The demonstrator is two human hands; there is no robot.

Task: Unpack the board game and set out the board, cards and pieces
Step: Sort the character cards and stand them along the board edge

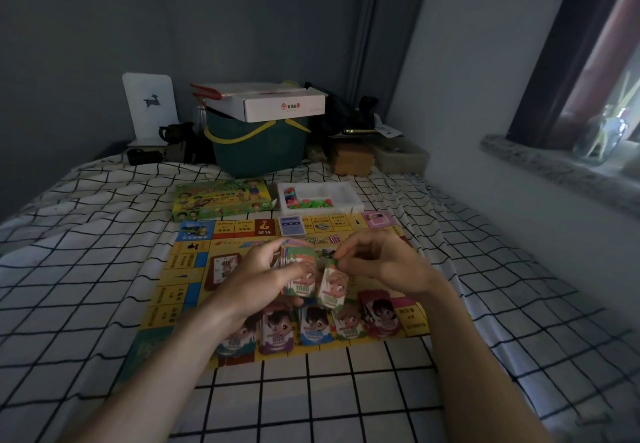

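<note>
From the head camera, both hands were up over the middle of the board [194, 262], close together but not touching. The left hand [263, 273] gripped a thick stack of play money [299, 271], fingers curled round its edge, a green 1000 note facing up. The right hand [377, 262] pinched a single green note [330, 288] by its top edge, and that note hung bent just right of the stack, touching it or nearly so; too blurred to call.

Under the wrists, along the board's near edge, sat a row of sorted money piles [313, 326], partly hidden by the left forearm. Left of the left hand, a reddish card deck [221, 269] lay on the board. Beyond the fingertips, a blue card deck [291, 225] rested at the board's far edge.

Further out past the hands, the game box [221, 200] sat off the board to the left, and the white tray of coloured pieces [318, 198] just beside it to the right. Everything lay on the checked sheet [311, 390]. Well beyond, a green basket [256, 146] carried a white carton [277, 103].
</note>
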